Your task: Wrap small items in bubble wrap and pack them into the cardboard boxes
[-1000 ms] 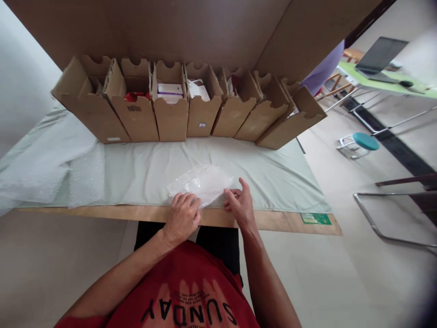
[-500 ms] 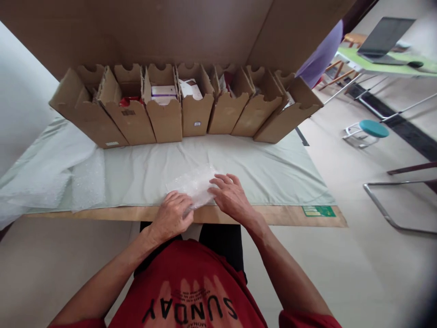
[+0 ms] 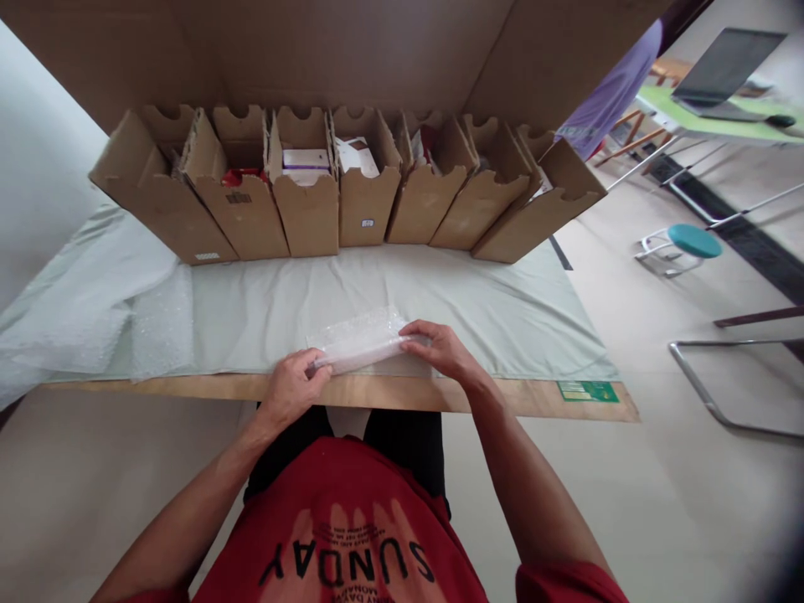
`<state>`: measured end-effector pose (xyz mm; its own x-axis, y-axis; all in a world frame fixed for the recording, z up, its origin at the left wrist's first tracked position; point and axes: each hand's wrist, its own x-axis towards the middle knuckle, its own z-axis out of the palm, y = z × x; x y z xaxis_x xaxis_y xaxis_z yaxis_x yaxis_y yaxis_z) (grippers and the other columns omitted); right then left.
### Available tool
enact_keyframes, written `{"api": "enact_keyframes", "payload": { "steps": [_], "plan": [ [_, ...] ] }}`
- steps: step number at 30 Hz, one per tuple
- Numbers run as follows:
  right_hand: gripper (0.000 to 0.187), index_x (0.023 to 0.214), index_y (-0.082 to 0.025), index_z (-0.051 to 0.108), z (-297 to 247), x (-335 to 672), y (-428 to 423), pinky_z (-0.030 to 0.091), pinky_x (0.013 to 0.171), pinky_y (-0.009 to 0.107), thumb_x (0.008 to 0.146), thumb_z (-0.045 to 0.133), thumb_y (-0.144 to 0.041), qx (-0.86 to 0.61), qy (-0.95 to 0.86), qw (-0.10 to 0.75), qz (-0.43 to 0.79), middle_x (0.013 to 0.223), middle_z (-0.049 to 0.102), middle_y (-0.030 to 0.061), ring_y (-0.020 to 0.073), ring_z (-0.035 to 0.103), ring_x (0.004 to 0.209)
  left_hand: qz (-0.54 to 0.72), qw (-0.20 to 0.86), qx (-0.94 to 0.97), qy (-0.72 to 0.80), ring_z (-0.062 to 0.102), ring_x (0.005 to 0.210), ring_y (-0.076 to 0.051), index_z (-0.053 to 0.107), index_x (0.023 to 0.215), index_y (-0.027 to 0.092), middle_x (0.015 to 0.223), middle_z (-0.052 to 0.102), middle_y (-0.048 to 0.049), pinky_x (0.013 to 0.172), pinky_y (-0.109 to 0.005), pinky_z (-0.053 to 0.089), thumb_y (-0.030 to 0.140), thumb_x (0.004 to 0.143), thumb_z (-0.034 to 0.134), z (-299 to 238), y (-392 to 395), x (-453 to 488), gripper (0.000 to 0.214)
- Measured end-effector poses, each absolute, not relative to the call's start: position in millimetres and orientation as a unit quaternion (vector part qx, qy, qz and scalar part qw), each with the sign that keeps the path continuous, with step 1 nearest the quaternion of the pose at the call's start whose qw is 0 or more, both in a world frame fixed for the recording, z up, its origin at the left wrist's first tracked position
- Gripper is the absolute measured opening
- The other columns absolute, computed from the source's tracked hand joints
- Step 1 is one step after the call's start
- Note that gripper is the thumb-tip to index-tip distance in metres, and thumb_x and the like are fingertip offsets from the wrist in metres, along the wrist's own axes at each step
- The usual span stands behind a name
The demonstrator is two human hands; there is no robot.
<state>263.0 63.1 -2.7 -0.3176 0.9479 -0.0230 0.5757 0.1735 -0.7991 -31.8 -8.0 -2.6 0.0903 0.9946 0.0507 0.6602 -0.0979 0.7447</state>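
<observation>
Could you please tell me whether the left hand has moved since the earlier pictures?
Yes: the left hand has moved to the left, judged against the middle cardboard box.

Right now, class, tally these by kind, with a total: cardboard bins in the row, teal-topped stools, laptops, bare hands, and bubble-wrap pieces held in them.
Cardboard bins: 7
Teal-topped stool: 1
Laptop: 1
Bare hands: 2
Held bubble-wrap piece: 1
Total: 12

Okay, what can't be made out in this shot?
All in the head view:
Clear wrap between left hand and right hand: whether anything's inside, blurred by its layers.
Cardboard boxes: floors, hidden by front walls.
White label: print too small.
Purple cloth: partly behind cardboard panel.
Metal frame: cut by right edge.
</observation>
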Motion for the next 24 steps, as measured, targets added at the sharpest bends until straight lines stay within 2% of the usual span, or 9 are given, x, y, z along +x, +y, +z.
{"api": "enact_keyframes", "payload": {
  "steps": [4, 9, 11, 13, 15, 17, 19, 24],
  "plan": [
    [0.042, 0.106, -0.019, 0.073, -12.8, 252.7, 88.3, 0.052, 0.077, 0.035, 0.074, 0.074, -0.047, -0.551, -0.665, 0.32, 0.39, 0.088, 0.074, 0.0037, 0.0223, 0.067, 0.08, 0.273, 0.277, 0.63, 0.673, 0.054, 0.061, -0.015, 0.063, 0.076, 0.021, 0.062, 0.056, 0.0032, 0.061, -0.026, 0.041, 0.04, 0.085, 0.053, 1.0, 6.1, -32.8, 0.023],
    [0.051, 0.121, -0.021, 0.069, -30.2, 233.7, 104.3, 0.053, 0.084, 0.038, 0.075, 0.074, -0.043, -0.6, -0.646, 0.354, 0.312, 0.093, 0.074, 0.0039, 0.0234, 0.068, 0.085, 0.231, 0.206, 0.626, 0.716, 0.058, 0.065, -0.018, 0.067, 0.089, 0.022, 0.069, 0.064, -0.0002, 0.066, -0.028, 0.044, 0.037, 0.087, 0.055, -13.7, 15.7, -35.8, 0.019],
    [0.05, 0.124, -0.023, 0.068, -35.7, 228.9, 105.4, 0.053, 0.086, 0.039, 0.078, 0.073, -0.042, -0.614, -0.65, 0.35, 0.279, 0.095, 0.075, 0.0044, 0.0246, 0.069, 0.087, 0.233, 0.154, 0.633, 0.722, 0.065, 0.079, -0.024, 0.069, 0.103, 0.021, 0.083, 0.071, -0.006, 0.077, -0.034, 0.05, 0.034, 0.088, 0.057, -17.0, 15.6, -35.3, 0.023],
    [0.05, 0.127, -0.023, 0.067, -40.0, 225.5, 104.9, 0.053, 0.087, 0.04, 0.081, 0.072, -0.041, -0.626, -0.655, 0.34, 0.251, 0.098, 0.076, 0.0058, 0.0258, 0.07, 0.089, 0.257, 0.079, 0.649, 0.712, 0.067, 0.103, -0.031, 0.065, 0.123, 0.017, 0.108, 0.073, -0.0153, 0.093, -0.043, 0.051, 0.03, 0.089, 0.058, -15.8, 13.3, -31.1, 0.037],
    [0.051, 0.129, -0.023, 0.066, -42.9, 223.1, 103.8, 0.053, 0.088, 0.041, 0.082, 0.071, -0.04, -0.634, -0.661, 0.325, 0.234, 0.102, 0.077, 0.0073, 0.0268, 0.071, 0.092, 0.275, 0.013, 0.688, 0.671, 0.057, 0.13, -0.036, 0.058, 0.136, 0.015, 0.135, 0.063, -0.0219, 0.109, -0.052, 0.044, 0.026, 0.091, 0.057, -11.6, 9.8, -22.3, 0.046],
    [0.051, 0.131, -0.022, 0.065, -44.2, 221.2, 102.7, 0.054, 0.089, 0.041, 0.083, 0.07, -0.039, -0.637, -0.669, 0.311, 0.224, 0.105, 0.077, 0.0074, 0.0269, 0.072, 0.094, 0.254, -0.01, 0.752, 0.608, 0.043, 0.147, -0.037, 0.054, 0.142, 0.017, 0.153, 0.051, -0.021, 0.119, -0.057, 0.033, 0.023, 0.094, 0.056, -8.0, 6.3, -9.8, 0.049],
    [0.051, 0.133, -0.023, 0.064, -43.9, 219.9, 101.9, 0.054, 0.09, 0.04, 0.084, 0.07, -0.038, -0.635, -0.678, 0.298, 0.218, 0.108, 0.077, 0.007, 0.0262, 0.072, 0.095, 0.201, 0.011, 0.811, 0.55, 0.035, 0.153, -0.035, 0.051, 0.146, 0.019, 0.161, 0.045, -0.0186, 0.124, -0.059, 0.026, 0.023, 0.096, 0.055, -8.2, 3.6, 3.4, 0.051],
    [0.049, 0.136, -0.023, 0.063, -39.4, 216.5, 106.3, 0.054, 0.087, 0.038, 0.088, 0.068, -0.035, -0.63, -0.707, 0.248, 0.204, 0.113, 0.076, 0.0084, 0.0265, 0.072, 0.097, 0.092, 0.075, 0.831, 0.544, 0.036, 0.153, -0.039, 0.044, 0.153, 0.015, 0.163, 0.041, -0.0226, 0.121, -0.069, 0.025, 0.031, 0.099, 0.055, -20.6, 1.6, 21.0, 0.058]
  ]
}}
